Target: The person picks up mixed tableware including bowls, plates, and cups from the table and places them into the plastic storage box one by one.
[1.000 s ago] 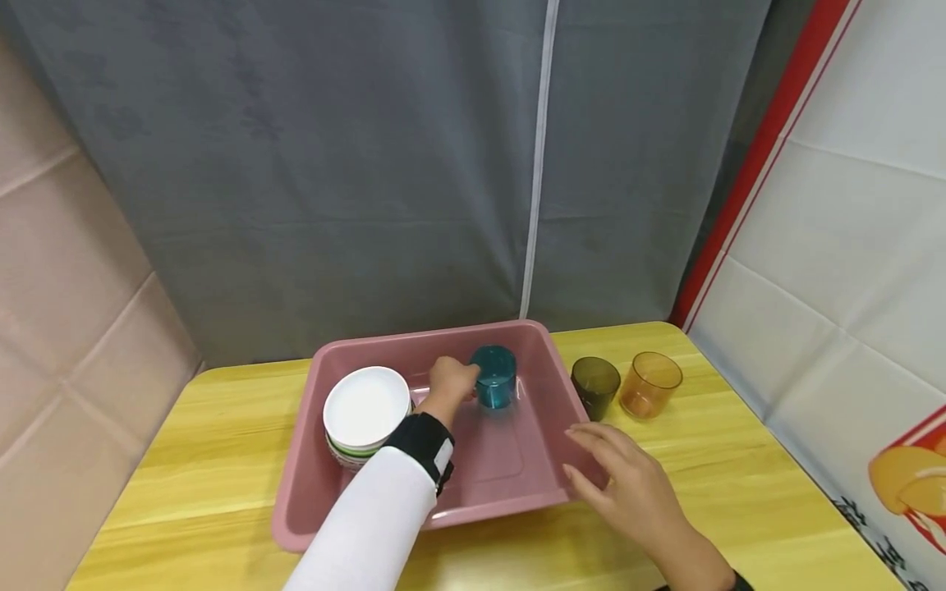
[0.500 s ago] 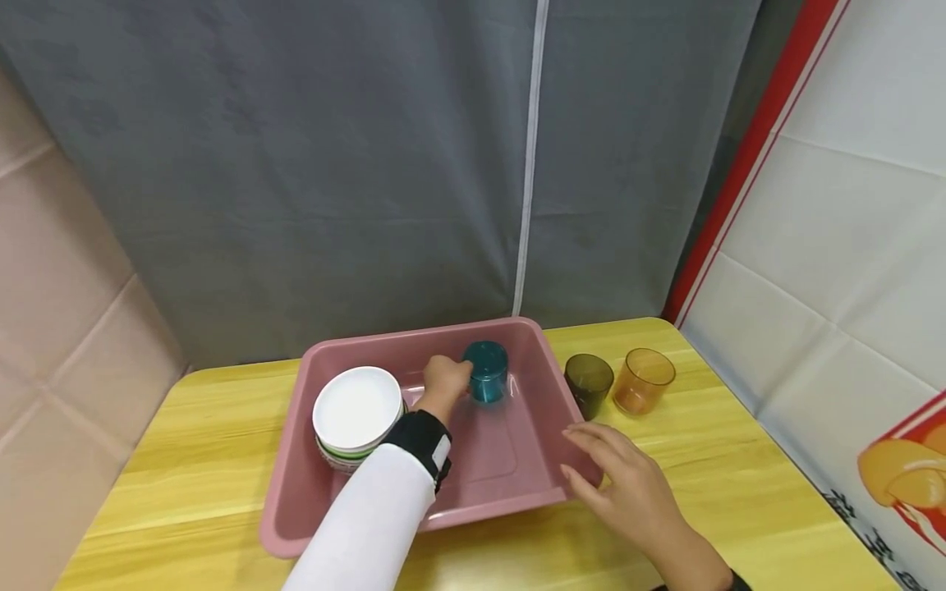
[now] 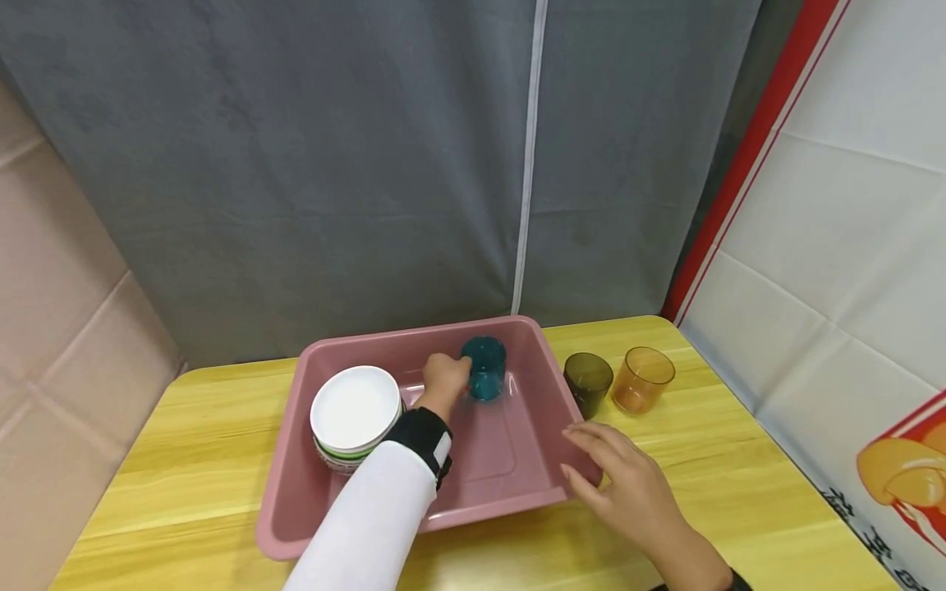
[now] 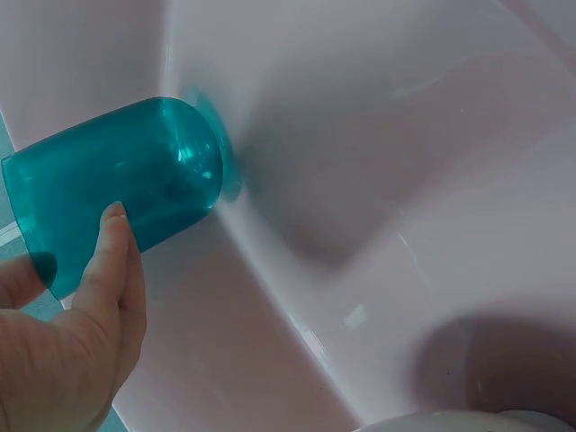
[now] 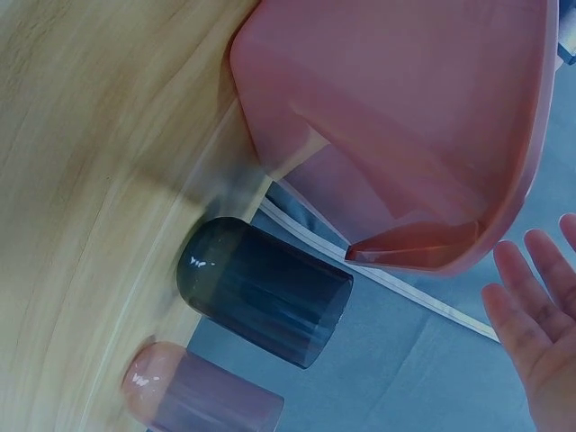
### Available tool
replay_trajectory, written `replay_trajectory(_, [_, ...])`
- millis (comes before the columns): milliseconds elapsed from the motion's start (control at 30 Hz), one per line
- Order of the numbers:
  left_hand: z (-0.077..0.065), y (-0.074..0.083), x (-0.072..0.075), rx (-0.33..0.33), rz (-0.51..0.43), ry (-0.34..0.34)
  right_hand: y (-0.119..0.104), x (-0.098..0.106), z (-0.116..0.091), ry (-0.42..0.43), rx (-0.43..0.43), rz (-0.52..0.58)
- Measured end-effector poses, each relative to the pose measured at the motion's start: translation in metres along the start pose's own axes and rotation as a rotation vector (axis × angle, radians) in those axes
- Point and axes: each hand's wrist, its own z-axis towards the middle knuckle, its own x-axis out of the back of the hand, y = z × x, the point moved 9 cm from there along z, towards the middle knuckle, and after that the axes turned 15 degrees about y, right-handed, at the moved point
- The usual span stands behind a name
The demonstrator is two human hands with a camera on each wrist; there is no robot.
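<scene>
A translucent teal cup (image 3: pixel 484 366) stands on the floor of the pink basin (image 3: pixel 480 513), near its back wall. My left hand (image 3: pixel 446 382) pinches the cup by its rim. Thumb and fingers lie on either side of the wall in the left wrist view, where the teal cup (image 4: pixel 117 171) shows its base against the basin. My right hand (image 3: pixel 624 488) holds nothing, its fingers spread and loosely bent beside the basin's front right corner. In the right wrist view its fingertips (image 5: pixel 515 261) are close to the rim; contact is unclear.
A stack of bowls, a white one (image 3: pixel 356 408) on top, sits in the basin's left part. Right of the basin, a dark olive cup (image 3: pixel 589 384) and an amber cup (image 3: pixel 643 380) stand on the wood-grain table (image 3: pixel 709 460). A grey curtain (image 3: pixel 355 180) hangs behind.
The head view has shifted slightly, moving the scene left. The teal cup stands a little farther back in the basin, still in my left hand's grip. My right hand keeps its place.
</scene>
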Motion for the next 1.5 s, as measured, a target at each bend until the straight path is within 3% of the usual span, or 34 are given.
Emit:
replay_trajectory(567, [0.001, 0.007, -0.003, -0.078, 0.015, -0.005, 0.001, 0.001, -0.002, -0.004, -0.008, -0.008])
replay_trajectory(1200, [-0.001, 0.009, 0.0, -0.1, 0.054, -0.016, 0.0, 0.002, -0.001, 0.008, 0.001, -0.014])
replay_trajectory(1500, [-0.006, 0.028, 0.009, -0.232, 0.075, 0.053, 0.005, 0.005, 0.001, 0.006, -0.013, -0.038])
